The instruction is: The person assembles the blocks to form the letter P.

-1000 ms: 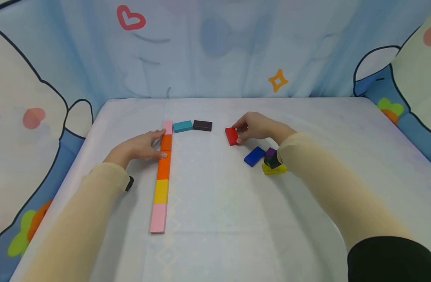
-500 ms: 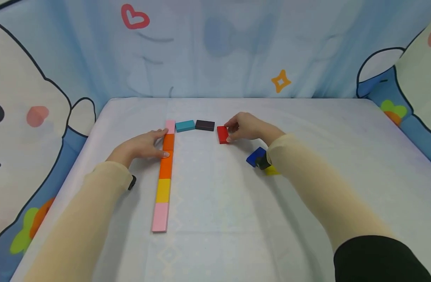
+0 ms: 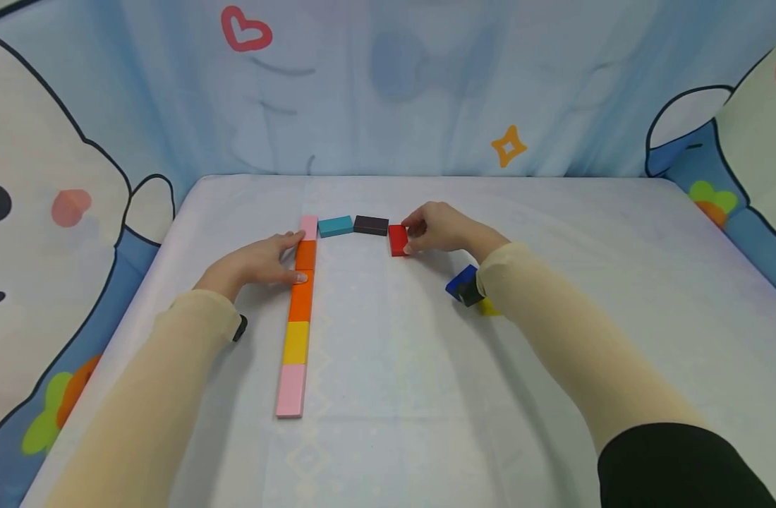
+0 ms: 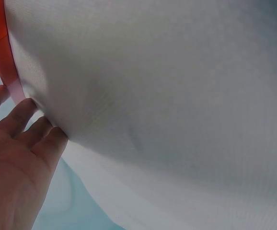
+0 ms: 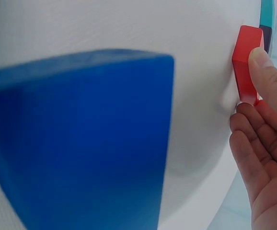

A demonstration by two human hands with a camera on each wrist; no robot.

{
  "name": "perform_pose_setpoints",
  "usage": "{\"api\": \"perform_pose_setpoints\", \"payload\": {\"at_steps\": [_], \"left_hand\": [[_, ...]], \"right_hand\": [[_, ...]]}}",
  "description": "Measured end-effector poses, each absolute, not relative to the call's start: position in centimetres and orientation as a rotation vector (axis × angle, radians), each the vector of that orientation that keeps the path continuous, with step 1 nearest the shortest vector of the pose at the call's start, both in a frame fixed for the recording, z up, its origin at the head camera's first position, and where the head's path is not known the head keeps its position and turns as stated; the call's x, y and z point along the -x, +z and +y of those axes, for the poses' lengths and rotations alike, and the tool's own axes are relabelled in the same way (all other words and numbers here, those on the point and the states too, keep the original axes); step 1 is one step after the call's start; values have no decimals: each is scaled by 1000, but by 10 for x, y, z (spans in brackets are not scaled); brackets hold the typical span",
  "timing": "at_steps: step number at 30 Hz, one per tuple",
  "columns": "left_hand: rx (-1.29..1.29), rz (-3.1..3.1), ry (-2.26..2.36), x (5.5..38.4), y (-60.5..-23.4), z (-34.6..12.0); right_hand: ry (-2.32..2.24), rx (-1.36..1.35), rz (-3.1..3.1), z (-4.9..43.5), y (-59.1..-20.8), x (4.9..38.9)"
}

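My right hand (image 3: 448, 227) pinches a red block (image 3: 397, 240) between thumb and fingers at the right end of a short row. The red block's left edge meets or nearly meets a dark brown block (image 3: 370, 225), with a teal block (image 3: 336, 226) left of that. My left hand (image 3: 255, 264) touches a column of blocks. Its thumb lies on an orange block (image 3: 300, 296), and its fingertips are by the far pink block (image 3: 309, 226). In the left wrist view the left fingers (image 4: 21, 117) look fairly straight along the column.
Nearer in the column come a yellow block (image 3: 295, 343) and a pink block (image 3: 291, 390). Under my right wrist lie a blue block (image 3: 459, 282) and a yellow block (image 3: 488, 307), partly covered. A printed curtain (image 3: 394, 85) hangs behind the white table (image 3: 388, 395).
My right hand has slid the red block left across the table, from a clear gap to beside the dark brown block. My left hand stays at the column. The view has shifted slightly.
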State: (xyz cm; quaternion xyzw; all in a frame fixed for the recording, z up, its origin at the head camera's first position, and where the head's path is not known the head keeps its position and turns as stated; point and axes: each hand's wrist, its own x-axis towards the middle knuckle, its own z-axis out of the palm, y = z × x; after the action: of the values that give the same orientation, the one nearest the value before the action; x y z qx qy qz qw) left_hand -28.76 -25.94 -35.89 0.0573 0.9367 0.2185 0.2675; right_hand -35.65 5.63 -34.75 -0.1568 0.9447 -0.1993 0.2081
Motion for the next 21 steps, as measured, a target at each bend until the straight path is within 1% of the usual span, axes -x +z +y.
{"api": "perform_pose_setpoints", "payload": {"at_steps": [9, 21], "left_hand": [[-159, 2526, 586, 287, -358, -260], [-148, 2533, 578, 286, -357, -258]], "right_hand": [[-552, 400, 2618, 54, -347, 358], [-544, 430, 2625, 54, -348, 358]]}}
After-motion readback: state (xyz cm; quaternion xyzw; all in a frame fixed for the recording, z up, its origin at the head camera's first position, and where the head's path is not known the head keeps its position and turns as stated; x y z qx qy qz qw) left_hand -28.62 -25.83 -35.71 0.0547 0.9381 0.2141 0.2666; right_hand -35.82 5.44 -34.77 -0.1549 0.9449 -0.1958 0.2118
